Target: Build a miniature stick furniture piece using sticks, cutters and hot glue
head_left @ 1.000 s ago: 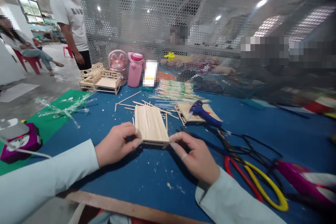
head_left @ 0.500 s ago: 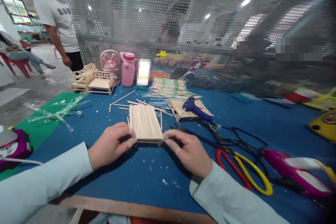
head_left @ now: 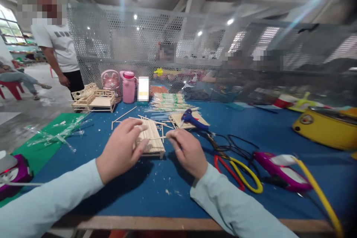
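Note:
A small platform of pale wooden sticks laid side by side (head_left: 154,131) stands on the blue tabletop on short stick legs. My right hand (head_left: 189,150) is at its right side, thumb and forefinger pinched on one end of a thin wooden stick (head_left: 158,138). That stick lies crosswise above the platform, pointing left. Over the platform's left part is my left hand (head_left: 119,148), thumb and fingers apart, with nothing visible between them. It hides that side of the platform. Loose sticks (head_left: 156,122) lie just behind.
A blue glue gun (head_left: 193,119) rests on another stick panel (head_left: 174,119). Right of it are scissors with red and yellow handles (head_left: 248,174), black cable and a purple power strip (head_left: 281,171). Stick furniture (head_left: 102,100), a pink bottle (head_left: 128,88) and bundled sticks (head_left: 169,100) stand behind.
Both hands have come off the platform's front corners. My left hand has lifted and opened; my right hand now has a stick above the platform. The view has tilted up and swung right.

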A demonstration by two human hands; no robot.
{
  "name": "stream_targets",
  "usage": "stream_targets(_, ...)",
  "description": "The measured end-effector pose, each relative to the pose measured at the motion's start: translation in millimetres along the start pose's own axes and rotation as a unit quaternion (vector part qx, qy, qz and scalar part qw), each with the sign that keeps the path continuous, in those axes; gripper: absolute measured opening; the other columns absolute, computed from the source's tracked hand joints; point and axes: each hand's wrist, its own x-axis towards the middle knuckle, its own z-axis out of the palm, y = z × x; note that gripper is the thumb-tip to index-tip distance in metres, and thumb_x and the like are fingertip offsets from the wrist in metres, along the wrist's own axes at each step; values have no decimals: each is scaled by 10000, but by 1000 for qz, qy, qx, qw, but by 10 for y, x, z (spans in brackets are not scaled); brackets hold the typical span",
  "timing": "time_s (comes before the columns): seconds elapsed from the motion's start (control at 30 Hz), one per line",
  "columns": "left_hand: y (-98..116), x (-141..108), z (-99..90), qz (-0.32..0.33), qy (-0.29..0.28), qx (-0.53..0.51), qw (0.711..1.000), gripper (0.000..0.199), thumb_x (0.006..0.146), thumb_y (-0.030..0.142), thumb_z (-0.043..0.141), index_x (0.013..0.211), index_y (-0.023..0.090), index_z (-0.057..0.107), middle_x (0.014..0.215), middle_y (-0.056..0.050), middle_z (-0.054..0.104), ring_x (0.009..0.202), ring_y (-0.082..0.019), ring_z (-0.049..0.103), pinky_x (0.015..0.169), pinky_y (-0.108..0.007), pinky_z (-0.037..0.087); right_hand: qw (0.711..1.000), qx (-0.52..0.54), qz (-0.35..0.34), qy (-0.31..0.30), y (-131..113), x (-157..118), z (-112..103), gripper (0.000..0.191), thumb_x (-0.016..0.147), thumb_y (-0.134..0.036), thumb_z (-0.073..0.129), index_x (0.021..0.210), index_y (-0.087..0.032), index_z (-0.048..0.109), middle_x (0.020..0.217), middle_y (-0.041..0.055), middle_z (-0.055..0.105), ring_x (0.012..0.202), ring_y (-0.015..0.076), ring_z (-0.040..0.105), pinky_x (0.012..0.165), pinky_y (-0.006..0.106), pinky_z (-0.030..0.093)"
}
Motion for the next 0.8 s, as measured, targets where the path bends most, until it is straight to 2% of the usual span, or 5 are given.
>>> stream_targets(0.13,185,268,84,-58,-126,0,990,261,919,293,367,888,161,590,825,-75,660,769,-221,595,688,-340,444,994,-34,-95,29,-63,202,54,152,887,-148,442,900,-160,594,806,83,673,787,195,594,717,325,463)
stream_targets(0.4,83,230,208,-104,-143,-72,982,336,932,350,319,689,190,487,655,-17,578,598,-151,496,557,-262,292,997,37,-73,5,-54,211,95,171,888,-148,440,967,-191,585,860,61,681,832,174,607,748,306,469)
stream_targets(0.53,61,195,227,-132,-116,-124,977,338,918,344,336,627,192,419,587,19,479,558,-123,415,552,-249,269,994,37,99,-41,129,132,-92,216,893,-263,405,1051,-177,524,940,81,666,822,160,620,745,287,483)
stream_targets(0.63,54,202,243,-141,-89,-153,974,345,900,321,357,581,191,354,541,41,368,527,-109,340,536,-244,247,924,-131,266,-242,296,40,-185,293,863,-427,428,692,-213,532,643,43,625,621,183,601,606,302,456)
stream_targets(0.8,78,197,264,-131,-55,-182,973,350,896,319,365,572,189,346,547,45,345,530,-100,325,538,-236,253,882,-191,302,-307,325,-135,-97,223,710,-375,643,628,-215,511,586,70,624,556,239,615,486,289,361)
